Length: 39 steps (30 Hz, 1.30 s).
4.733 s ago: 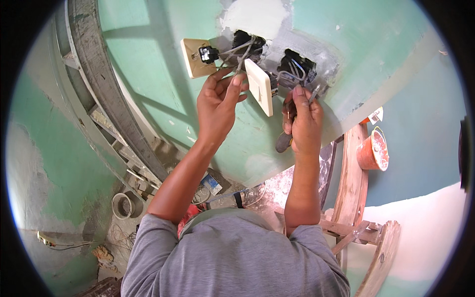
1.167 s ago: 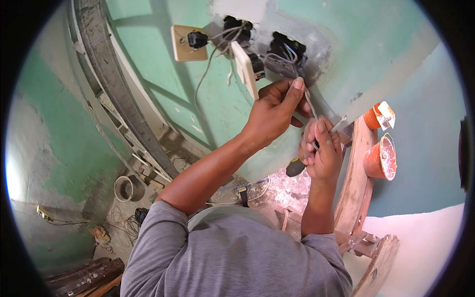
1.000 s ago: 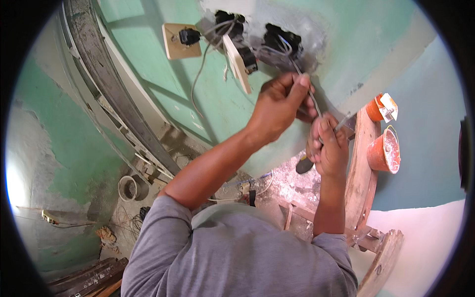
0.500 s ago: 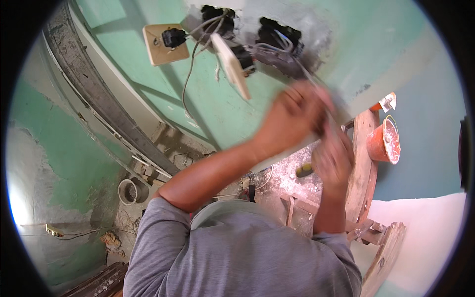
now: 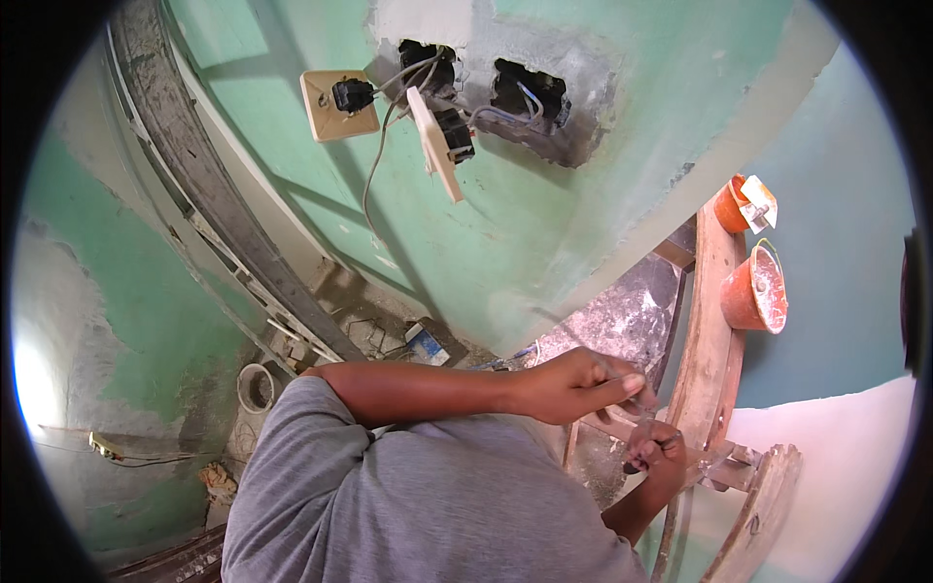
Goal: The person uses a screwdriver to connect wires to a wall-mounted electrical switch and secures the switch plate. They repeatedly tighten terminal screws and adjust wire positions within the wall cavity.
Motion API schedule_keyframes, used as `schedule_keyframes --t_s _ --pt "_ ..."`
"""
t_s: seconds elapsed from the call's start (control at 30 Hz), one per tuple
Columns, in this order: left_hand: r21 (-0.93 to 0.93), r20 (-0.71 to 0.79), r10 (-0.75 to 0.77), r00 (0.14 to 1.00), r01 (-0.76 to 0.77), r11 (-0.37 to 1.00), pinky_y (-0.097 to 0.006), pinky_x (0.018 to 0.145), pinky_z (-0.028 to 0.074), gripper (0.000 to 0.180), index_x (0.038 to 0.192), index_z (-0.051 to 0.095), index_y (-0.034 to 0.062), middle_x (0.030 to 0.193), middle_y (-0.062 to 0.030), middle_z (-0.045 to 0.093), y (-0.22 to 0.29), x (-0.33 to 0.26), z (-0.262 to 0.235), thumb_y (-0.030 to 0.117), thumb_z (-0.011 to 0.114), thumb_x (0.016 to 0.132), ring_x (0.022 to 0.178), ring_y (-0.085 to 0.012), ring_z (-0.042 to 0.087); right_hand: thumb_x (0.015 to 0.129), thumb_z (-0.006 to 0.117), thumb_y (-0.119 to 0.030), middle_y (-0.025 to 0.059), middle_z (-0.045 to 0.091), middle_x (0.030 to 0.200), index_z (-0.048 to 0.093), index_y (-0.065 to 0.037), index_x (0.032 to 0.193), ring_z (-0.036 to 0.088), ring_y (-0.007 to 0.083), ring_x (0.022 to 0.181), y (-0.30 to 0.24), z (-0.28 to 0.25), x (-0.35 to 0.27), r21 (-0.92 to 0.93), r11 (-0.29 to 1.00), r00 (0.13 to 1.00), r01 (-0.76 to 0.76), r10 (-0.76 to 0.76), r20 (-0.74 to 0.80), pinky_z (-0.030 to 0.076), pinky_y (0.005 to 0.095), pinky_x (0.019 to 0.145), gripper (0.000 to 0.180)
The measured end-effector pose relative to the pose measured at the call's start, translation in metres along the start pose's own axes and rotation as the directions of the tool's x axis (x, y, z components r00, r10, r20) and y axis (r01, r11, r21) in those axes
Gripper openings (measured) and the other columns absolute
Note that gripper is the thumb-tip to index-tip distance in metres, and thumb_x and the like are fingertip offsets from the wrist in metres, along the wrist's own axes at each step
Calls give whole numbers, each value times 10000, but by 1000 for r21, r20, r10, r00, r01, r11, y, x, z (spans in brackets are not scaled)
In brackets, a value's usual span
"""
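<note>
My left hand [image 5: 586,386] is low in front of my body, its thumb laid against bent fingers. Whatever it pinches, if anything, is too small to make out. Just below and to its right, my right hand [image 5: 658,451] is closed in a fist around a tool, and only a short dark end [image 5: 633,468] pokes out under it. On the green wall ahead, two cream socket plates hang by grey wires: a left plate [image 5: 321,109] and a middle plate [image 5: 431,141] seen edge-on. Blue-grey wires [image 5: 530,105] reach out of the right wall hole [image 5: 512,89], away from both hands.
Along the right runs a wooden plank [image 5: 709,340] with an orange bucket [image 5: 743,296] and a smaller orange container [image 5: 731,206]. A rough board [image 5: 763,525] stands nearer. A curved grey beam [image 5: 194,165] crosses the left; a round pail [image 5: 257,388] sits on the littered floor.
Both hands have come down from beside the right wall hole to the front of my body. The tool's yellow and dark handle, which showed below my right hand, is now mostly hidden.
</note>
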<state>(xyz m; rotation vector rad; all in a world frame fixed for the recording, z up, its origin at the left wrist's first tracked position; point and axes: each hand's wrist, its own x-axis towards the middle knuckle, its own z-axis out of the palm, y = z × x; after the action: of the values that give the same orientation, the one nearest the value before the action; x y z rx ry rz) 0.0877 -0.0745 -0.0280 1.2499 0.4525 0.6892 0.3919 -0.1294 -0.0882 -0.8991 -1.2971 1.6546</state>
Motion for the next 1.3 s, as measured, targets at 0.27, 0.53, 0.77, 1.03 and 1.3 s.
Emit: schedule_keyframes --t_s 0.27,0.53,0.77,1.03,1.3 --pt "-95 -339 -80 937 51 994 -327 903 603 532 1336 660 49 1286 -65 721 -45 -58 -37 471 403 1139 1138 -182 705 989 668 -115 -10 678 812 755 -10 1188 590 75 722 -3 55 42 -347 887 944 -304 331 18 484 240 682 241" --pt "-203 -683 -67 727 -101 974 -372 895 620 513 1096 644 15 1138 -148 759 -48 -130 -79 451 379 1148 981 -215 751 1000 631 -136 177 752 1103 684 -53 1340 731 300 942 3 152 96 -802 575 947 163 138 291 573 381 851 355" --pt "-54 -819 29 573 -128 990 -354 803 636 475 1055 637 28 1072 -154 769 -42 -185 -91 436 411 1145 895 -188 760 958 627 -179 204 726 1138 672 -40 1294 710 389 1014 7 213 115 -852 404 892 332 159 423 572 446 875 366" --pt "35 -843 144 518 -214 976 -301 794 618 402 1042 615 28 1053 -136 773 -28 -228 -105 362 421 1154 917 -162 759 942 663 -133 179 701 906 656 -4 978 692 387 819 17 258 114 -838 434 932 330 -10 362 549 451 721 134" --pt "143 -797 276 537 -277 950 -338 847 632 411 1016 609 29 1083 -163 762 -16 -244 -108 373 427 1147 963 -210 766 997 630 -166 182 681 849 667 -4 986 685 367 756 41 273 114 -826 504 966 252 -78 247 532 425 680 167"
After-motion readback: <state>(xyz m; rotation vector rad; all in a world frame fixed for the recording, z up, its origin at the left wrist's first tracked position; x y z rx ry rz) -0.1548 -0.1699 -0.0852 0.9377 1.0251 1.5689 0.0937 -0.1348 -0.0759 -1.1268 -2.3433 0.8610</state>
